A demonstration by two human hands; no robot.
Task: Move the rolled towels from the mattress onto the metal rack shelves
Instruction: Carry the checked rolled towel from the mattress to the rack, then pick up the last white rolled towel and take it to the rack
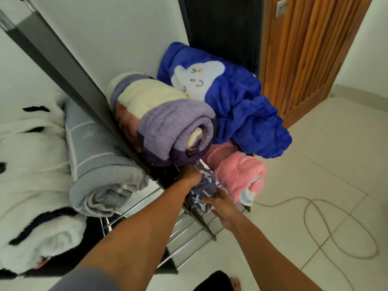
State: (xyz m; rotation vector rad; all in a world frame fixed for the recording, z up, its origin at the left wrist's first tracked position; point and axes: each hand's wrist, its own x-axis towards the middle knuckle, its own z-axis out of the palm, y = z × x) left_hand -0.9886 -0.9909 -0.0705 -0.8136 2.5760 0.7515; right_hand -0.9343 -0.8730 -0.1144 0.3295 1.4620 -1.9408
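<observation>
Both my hands hold a rolled purple patterned towel [203, 189] on a lower shelf of the metal rack [195, 229]. My left hand [192, 175] grips its far side under the upper shelf; my right hand [222, 203] presses its near end. A pink rolled towel [237, 175] lies beside it on the right. On the upper shelf rest a lilac, cream and pink striped roll [159, 118] and a loosely bundled blue towel with a white ghost figure [222, 95]. Left of the rack's upright lie a grey striped roll [98, 162] and a white fluffy roll with black marks [31, 185].
A dark rack post [63, 66] runs diagonally at the upper left against the white wall. A wooden door [308, 49] stands behind the rack at the right. A cable [327, 225] loops on the tiled floor to the right. My foot [235, 284] shows at the bottom.
</observation>
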